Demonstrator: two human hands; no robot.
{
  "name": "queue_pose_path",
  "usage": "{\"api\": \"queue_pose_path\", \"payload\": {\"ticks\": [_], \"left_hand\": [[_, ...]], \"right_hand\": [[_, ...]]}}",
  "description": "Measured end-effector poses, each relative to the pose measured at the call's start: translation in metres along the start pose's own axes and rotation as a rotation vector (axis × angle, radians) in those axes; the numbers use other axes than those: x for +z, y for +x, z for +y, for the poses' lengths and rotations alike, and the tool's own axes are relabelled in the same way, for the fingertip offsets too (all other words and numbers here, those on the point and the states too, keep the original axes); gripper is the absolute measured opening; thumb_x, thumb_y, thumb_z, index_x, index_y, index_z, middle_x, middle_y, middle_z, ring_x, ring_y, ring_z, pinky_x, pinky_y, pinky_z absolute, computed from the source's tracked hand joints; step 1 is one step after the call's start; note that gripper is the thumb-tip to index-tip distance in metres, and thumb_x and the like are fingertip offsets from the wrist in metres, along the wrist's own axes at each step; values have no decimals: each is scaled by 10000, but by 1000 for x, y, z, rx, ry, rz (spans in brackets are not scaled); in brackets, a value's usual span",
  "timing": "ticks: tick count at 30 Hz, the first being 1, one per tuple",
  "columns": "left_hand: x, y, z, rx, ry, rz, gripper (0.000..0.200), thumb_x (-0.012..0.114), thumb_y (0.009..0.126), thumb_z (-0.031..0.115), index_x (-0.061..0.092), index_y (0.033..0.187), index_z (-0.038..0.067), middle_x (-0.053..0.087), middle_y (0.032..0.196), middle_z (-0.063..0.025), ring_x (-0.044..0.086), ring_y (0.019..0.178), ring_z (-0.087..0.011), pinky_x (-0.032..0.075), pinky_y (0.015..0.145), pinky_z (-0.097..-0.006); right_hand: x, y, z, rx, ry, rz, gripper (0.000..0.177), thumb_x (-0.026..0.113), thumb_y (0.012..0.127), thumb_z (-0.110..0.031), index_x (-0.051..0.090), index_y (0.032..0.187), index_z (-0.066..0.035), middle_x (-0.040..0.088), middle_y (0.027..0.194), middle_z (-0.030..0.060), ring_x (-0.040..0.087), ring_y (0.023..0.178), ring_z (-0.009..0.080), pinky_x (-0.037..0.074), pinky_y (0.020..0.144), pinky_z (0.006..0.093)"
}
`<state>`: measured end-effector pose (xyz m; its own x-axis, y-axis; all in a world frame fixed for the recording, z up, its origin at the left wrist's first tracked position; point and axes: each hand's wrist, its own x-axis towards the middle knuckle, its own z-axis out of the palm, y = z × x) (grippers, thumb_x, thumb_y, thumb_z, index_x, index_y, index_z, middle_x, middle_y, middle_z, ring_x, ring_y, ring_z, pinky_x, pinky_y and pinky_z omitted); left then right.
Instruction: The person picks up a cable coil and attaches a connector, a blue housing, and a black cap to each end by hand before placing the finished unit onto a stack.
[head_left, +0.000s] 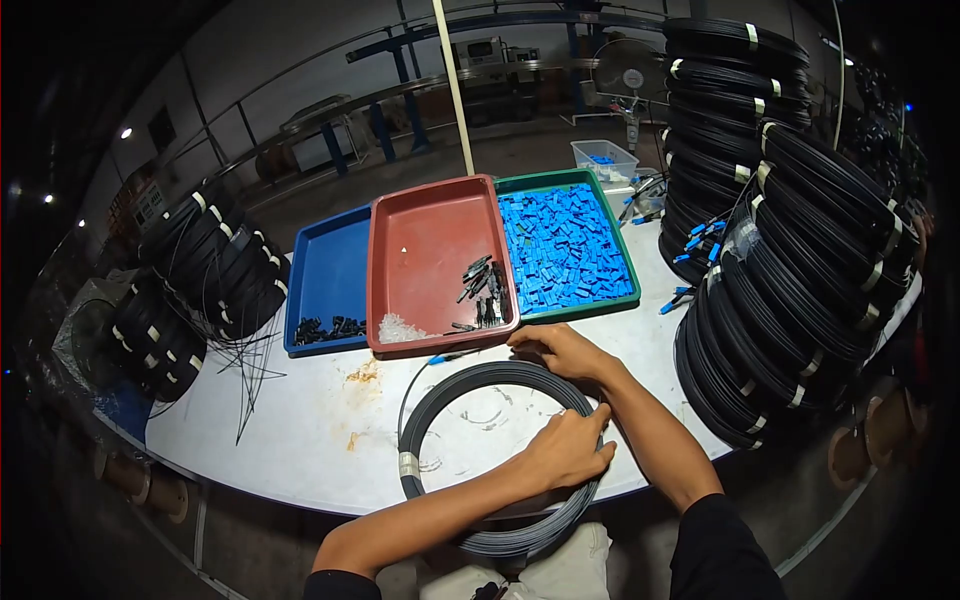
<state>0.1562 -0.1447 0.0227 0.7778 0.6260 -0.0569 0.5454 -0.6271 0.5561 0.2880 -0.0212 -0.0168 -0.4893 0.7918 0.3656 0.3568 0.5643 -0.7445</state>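
Note:
A coil of black cable, bound with white tape, lies on the white table and hangs over its near edge. My left hand reaches across and grips the coil's right rim. My right hand lies curled on the coil's top rim, just in front of the red tray. A blue-tipped cable end sticks out to the left of that hand.
The red tray holds black parts and small clear bits. To its left, a blue tray holds black pieces; to its right, a green tray is full of blue connectors. Tall stacks of cable coils stand right and left.

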Motion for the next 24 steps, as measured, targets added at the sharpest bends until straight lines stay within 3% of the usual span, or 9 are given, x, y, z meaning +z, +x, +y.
{"api": "queue_pose_path", "payload": {"ticks": [1,4,6,9,14,18,20,22,24], "left_hand": [[4,1,-1,-4,-12,46,433,597,877,272,566,1155,-59,680,855,-342,666,786,-542,543,808,-566],[8,8,-1,-65,4,21,423,615,833,255,570,1114,-57,681,845,-333,663,794,-540,544,810,-564],[9,10,-2,-69,-13,37,421,619,816,251,571,1099,-57,679,842,-331,662,802,-539,545,810,-561],[8,11,-3,-70,-48,42,423,630,794,248,576,1083,-55,678,843,-330,663,821,-534,547,808,-553],[11,10,0,-57,-44,48,375,634,788,228,602,1032,-56,671,804,-321,666,809,-526,536,793,-560],[-10,-7,16,-6,-99,81,375,624,794,206,615,1053,-65,661,771,-326,666,796,-522,530,795,-558],[-28,-16,23,74,-175,217,390,607,808,194,626,1102,-63,654,768,-341,665,802,-518,524,822,-553],[-55,-25,34,3,-182,221,412,593,828,211,639,1154,-36,660,802,-349,664,829,-508,500,852,-554],[-76,-37,41,80,-261,369,422,602,831,201,638,1185,-25,683,866,-327,683,866,-472,506,837,-512]], "right_hand": [[-3,-1,-3,4,-28,9,404,555,827,145,654,1192,1,729,1119,190,710,1077,303,552,956,374],[-14,-3,-11,-1,-31,100,373,559,849,123,660,1186,1,738,1103,167,715,1064,273,548,964,373],[-23,-7,-21,68,104,160,455,507,801,156,674,1197,8,729,1135,122,697,1085,216,527,1010,354],[-31,-24,-15,72,160,378,348,592,865,103,674,1191,14,728,1127,127,702,1037,194,560,942,337],[-36,-73,-9,250,231,519,281,593,901,75,676,1165,24,718,1082,115,696,958,171,583,834,315],[-33,-89,0,382,312,536,252,583,915,78,675,1145,34,714,1022,111,687,894,157,577,791,301],[-27,-87,10,396,363,527,243,583,915,82,676,1136,38,713,991,110,682,874,154,574,775,294],[-16,-81,20,308,279,511,239,582,895,95,686,1103,40,713,954,98,670,867,143,558,768,281],[-16,-77,20,286,190,409,264,669,802,46,705,1062,26,732,959,53,656,877,117,536,809,273]]}}
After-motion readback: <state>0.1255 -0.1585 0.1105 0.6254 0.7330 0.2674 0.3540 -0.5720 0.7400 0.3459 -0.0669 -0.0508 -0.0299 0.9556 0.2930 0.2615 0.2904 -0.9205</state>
